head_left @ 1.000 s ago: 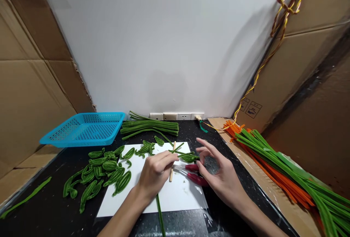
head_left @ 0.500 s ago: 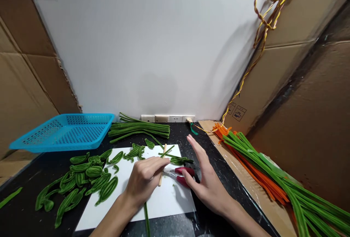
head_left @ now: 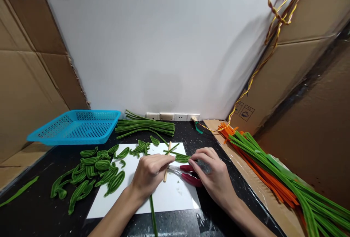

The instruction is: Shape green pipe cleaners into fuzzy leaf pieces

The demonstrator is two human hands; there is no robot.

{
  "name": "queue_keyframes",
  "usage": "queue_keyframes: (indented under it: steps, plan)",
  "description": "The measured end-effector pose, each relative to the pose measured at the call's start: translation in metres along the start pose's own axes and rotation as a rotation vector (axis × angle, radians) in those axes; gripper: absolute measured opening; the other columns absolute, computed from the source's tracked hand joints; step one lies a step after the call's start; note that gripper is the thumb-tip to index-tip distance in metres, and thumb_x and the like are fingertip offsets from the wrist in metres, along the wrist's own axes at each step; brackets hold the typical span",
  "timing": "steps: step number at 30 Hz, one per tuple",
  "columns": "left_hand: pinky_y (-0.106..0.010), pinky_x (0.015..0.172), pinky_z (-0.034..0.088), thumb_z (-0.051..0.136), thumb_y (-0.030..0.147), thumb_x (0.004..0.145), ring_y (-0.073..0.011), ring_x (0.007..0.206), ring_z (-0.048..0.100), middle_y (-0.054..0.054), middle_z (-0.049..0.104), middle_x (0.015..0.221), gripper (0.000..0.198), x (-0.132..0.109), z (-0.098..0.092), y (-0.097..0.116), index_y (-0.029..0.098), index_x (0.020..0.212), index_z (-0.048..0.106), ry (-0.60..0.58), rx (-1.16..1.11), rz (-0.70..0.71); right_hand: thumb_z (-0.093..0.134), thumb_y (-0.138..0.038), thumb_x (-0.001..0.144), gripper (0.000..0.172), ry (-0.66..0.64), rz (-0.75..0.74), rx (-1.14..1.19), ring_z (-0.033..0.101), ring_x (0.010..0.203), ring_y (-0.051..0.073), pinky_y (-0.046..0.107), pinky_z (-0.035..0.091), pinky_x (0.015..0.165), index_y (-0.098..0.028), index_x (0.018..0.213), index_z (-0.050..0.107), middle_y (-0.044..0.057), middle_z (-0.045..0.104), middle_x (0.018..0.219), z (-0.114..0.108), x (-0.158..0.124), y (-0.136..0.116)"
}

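Observation:
My left hand (head_left: 151, 171) is closed, with its fingertips at the left end of a small green pipe-cleaner leaf (head_left: 182, 158). A long green pipe cleaner (head_left: 153, 215) runs out below that hand toward the front edge. My right hand (head_left: 212, 169) pinches the other end of the leaf between thumb and forefinger. Under and between the hands lie pliers with red handles (head_left: 193, 181), their metal jaws pointing toward my left hand. Beside the left fingertips a thin wooden stick (head_left: 169, 149) lies on the white paper (head_left: 161, 206), near loose green pieces (head_left: 174, 148).
Several looped green leaves (head_left: 102, 165) are spread at the left. Behind them stands a blue basket (head_left: 79, 143). A bundle of dark green pipe cleaners (head_left: 147, 127) lies by the wall. Bright green (head_left: 273, 167) and orange stems (head_left: 262, 177) lie on cardboard at the right.
My right hand has come down and in, from spread fingers to a pinch on the leaf's end. The left hand keeps its hold, and the view has shifted slightly left.

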State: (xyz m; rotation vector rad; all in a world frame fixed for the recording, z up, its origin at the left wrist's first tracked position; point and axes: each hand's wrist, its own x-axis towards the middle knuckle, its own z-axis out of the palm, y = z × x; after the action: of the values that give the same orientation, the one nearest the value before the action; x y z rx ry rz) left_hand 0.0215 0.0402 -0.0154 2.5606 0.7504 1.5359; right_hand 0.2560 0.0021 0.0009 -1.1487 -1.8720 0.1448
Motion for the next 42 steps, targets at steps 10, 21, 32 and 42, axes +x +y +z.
queue_keyframes:
  steps: [10, 21, 32, 42]
  plan:
    - [-0.029, 0.063, 0.06, 0.061, -0.001, 0.09, -0.0207, 0.07, 0.078, -0.006, 0.082, 0.087, 0.027, -0.002, 0.007, 0.005, 0.015, 0.105, 0.076, -0.045, 0.0, 0.0, 0.068, -0.021, 0.097, 0.003, -0.089, -0.072, -0.008, 0.064, 0.099, 0.025, 0.04, 0.05, 0.088, -0.024, 0.096, 0.07, 0.006, 0.071, 0.104, 0.001, 0.001, 0.001]
    - [-0.025, 0.066, 0.06, 0.061, 0.004, 0.095, -0.0185, 0.078, 0.078, -0.008, 0.081, 0.092, 0.023, -0.002, 0.006, 0.006, 0.017, 0.106, 0.076, -0.06, -0.008, 0.002, 0.061, -0.037, 0.1, 0.03, 0.226, 0.221, -0.038, 0.068, 0.11, 0.028, 0.044, 0.056, 0.095, -0.024, 0.127, 0.067, 0.01, 0.07, 0.126, -0.007, 0.005, 0.021]
    - [-0.026, 0.069, 0.055, 0.062, 0.012, 0.1, -0.0171, 0.076, 0.074, -0.006, 0.078, 0.088, 0.013, 0.001, 0.008, 0.011, 0.016, 0.103, 0.074, -0.055, -0.117, -0.118, 0.054, -0.037, 0.106, 0.031, 0.062, 0.22, 0.157, 0.073, 0.096, 0.022, 0.037, 0.06, 0.088, -0.026, 0.135, 0.059, 0.007, 0.074, 0.109, -0.006, 0.003, 0.016]
    - [-0.024, 0.063, 0.049, 0.064, 0.016, 0.099, -0.0146, 0.075, 0.068, -0.004, 0.078, 0.095, 0.013, 0.009, 0.015, 0.03, 0.019, 0.102, 0.077, -0.035, -0.294, -0.375, 0.067, -0.013, 0.098, 0.013, -0.024, -0.263, -0.024, 0.062, 0.084, 0.021, 0.034, 0.057, 0.072, -0.022, 0.104, 0.073, 0.006, 0.072, 0.091, 0.001, 0.005, -0.002]
